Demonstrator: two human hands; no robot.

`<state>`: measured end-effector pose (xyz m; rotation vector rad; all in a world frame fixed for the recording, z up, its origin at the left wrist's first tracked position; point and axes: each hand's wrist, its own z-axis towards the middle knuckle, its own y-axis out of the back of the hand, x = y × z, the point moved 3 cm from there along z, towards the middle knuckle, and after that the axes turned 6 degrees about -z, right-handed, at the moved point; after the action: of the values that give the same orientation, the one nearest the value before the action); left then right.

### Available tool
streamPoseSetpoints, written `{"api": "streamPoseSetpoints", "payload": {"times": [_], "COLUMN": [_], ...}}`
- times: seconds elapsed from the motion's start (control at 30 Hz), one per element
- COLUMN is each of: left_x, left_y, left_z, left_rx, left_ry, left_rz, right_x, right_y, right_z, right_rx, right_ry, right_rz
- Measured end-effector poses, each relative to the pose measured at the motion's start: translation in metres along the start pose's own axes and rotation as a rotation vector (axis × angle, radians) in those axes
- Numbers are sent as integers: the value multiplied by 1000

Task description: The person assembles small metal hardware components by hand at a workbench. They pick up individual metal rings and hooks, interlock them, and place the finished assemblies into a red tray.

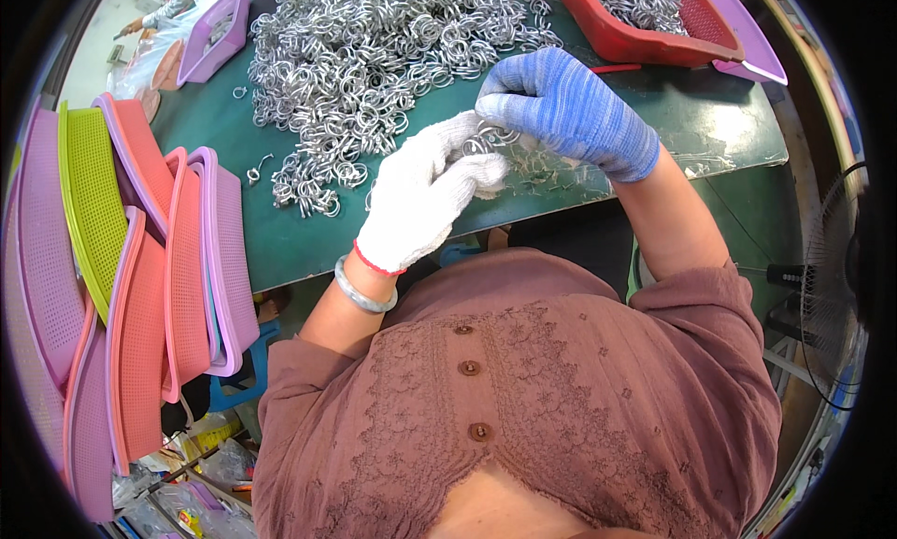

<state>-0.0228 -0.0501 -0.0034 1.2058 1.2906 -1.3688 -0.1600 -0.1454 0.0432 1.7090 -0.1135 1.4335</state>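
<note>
The white-gloved left hand, nearer than the ring pile, pinches a few metal rings, probably light, stiff, slippery and best taken by the rim, and meets the curled, blue-gloved right hand, its fingertip grip unclear, rightward of that pile.

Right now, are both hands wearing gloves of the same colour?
No, the left hand wears a white glove, while the right hand wears a blue one.

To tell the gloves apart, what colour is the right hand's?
The right glove is streaky blue; head view.
</note>
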Motion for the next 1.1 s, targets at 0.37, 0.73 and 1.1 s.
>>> {"api": "streamPoseSetpoints", "payload": {"times": [0.37, 0.73, 1.1], "left_x": [3, -1, 7], "left_y": [-2, -3, 3], "left_z": [-1, 0, 0], "left_rx": [-59, 5, 30], "left_ry": [-6, 8, 120], "left_rz": [-2, -88, -375], "right_x": [1, 0, 5], "right_y": [4, 8, 11], "right_z": [-2, -2, -6], "right_rx": [-16, 15, 41], "right_ry": [-20, -42, 7], "right_rz": [-12, 35, 134]}}
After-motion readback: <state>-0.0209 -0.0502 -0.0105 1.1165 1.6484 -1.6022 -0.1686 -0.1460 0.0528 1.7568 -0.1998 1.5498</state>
